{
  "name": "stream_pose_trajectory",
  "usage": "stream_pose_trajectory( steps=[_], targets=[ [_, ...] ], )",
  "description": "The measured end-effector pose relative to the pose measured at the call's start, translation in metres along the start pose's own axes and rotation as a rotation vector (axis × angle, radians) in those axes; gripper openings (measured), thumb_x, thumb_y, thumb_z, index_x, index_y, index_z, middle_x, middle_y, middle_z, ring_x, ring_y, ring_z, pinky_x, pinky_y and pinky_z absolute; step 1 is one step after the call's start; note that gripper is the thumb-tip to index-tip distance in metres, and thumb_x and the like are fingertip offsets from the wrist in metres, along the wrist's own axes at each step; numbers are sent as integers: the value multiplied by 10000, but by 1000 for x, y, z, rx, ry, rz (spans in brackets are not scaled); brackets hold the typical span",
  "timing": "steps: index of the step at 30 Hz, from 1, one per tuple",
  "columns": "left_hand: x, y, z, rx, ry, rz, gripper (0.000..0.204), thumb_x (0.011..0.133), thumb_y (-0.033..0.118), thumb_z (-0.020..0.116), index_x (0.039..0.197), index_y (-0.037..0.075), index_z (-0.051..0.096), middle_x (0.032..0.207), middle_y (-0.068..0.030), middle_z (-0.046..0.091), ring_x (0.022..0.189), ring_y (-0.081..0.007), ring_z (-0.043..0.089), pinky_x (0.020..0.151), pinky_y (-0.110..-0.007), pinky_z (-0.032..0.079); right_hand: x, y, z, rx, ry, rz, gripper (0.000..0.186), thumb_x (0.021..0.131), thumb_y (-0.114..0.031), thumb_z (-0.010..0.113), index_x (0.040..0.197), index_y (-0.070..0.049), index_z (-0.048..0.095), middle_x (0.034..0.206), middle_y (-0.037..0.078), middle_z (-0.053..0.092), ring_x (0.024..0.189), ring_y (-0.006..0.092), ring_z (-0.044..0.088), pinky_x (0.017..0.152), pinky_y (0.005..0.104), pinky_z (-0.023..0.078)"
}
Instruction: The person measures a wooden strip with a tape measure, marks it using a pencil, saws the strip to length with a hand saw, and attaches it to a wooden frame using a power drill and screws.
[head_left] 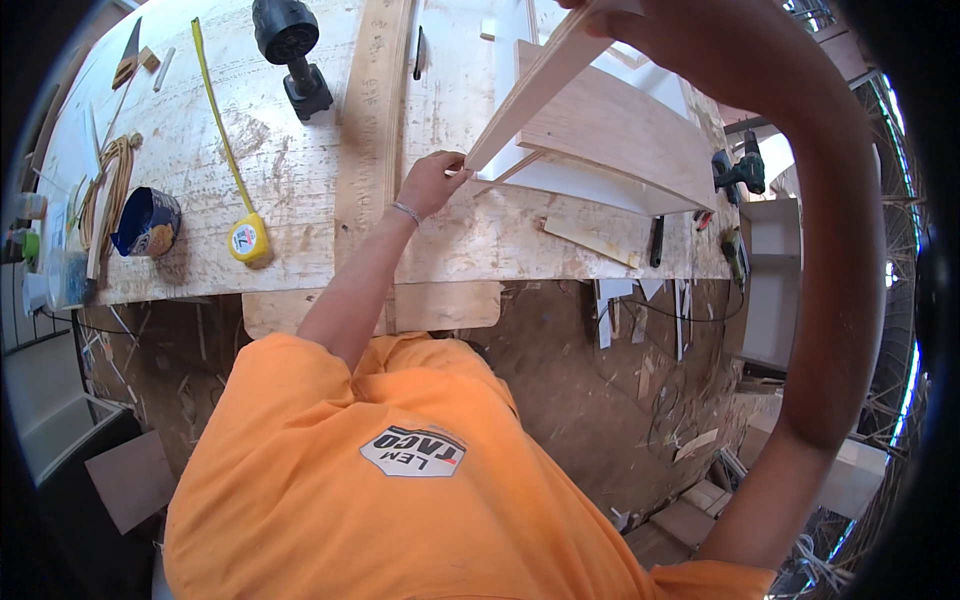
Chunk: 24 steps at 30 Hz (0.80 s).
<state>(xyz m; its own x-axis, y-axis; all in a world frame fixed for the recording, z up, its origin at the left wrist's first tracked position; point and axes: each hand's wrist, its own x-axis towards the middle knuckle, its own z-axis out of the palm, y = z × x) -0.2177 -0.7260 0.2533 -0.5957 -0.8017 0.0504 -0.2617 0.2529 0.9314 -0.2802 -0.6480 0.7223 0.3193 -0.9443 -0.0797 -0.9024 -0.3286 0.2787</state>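
My left hand (432, 186), with a bracelet at the wrist, pinches the near lower end of a narrow wooden board (545, 92). The board slants up and away to the right. At its raised far end my right hand (665, 28) is closed round it, its fingers partly cut off by the top of the view. Just behind the board, a wider plywood panel (620, 145) stands on edge against a white-faced box frame (590, 185). How the board meets the frame is hidden behind it.
On the bench (300, 190) lie a black cordless drill (288, 45), yellow tape measure (248, 240), blue tin (150, 222), saw (128, 60) and wood strip (590, 243). Another drill (742, 168) sits at the right edge. Offcuts litter the floor (580, 370).
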Motion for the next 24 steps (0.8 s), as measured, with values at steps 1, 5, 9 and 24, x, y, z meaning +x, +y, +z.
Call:
stream_pose_trajectory(
  steps=[1,5,9,24],
  targets=[
    [4,3,4,36,-28,7,342,962,227,708,1208,-10,704,1163,-157,732,1043,-255,727,934,-354,596,14,-8,-2,17,-172,246,111,951,-42,631,896,26,699,838,155,698,750,252,659,705,389,541],
    [12,-9,-7,117,20,26,355,957,223,707,1228,-5,694,1172,-150,737,1055,-245,726,959,-358,582,19,30,29,105,-148,-54,96,919,1,617,875,44,691,827,191,695,748,295,663,706,423,531],
    [19,-1,-2,85,-23,-29,362,932,195,720,1241,7,691,1191,-140,740,1076,-243,722,973,-351,563,-1,44,28,129,-115,-12,84,880,25,618,850,37,695,842,216,695,767,332,671,726,425,533],
    [28,-9,0,90,-106,-134,319,827,122,768,1128,20,736,1043,-114,778,981,-204,730,934,-340,543,-9,75,64,207,94,-136,148,871,34,629,981,16,726,919,215,718,860,335,697,777,415,552]
  ],
)
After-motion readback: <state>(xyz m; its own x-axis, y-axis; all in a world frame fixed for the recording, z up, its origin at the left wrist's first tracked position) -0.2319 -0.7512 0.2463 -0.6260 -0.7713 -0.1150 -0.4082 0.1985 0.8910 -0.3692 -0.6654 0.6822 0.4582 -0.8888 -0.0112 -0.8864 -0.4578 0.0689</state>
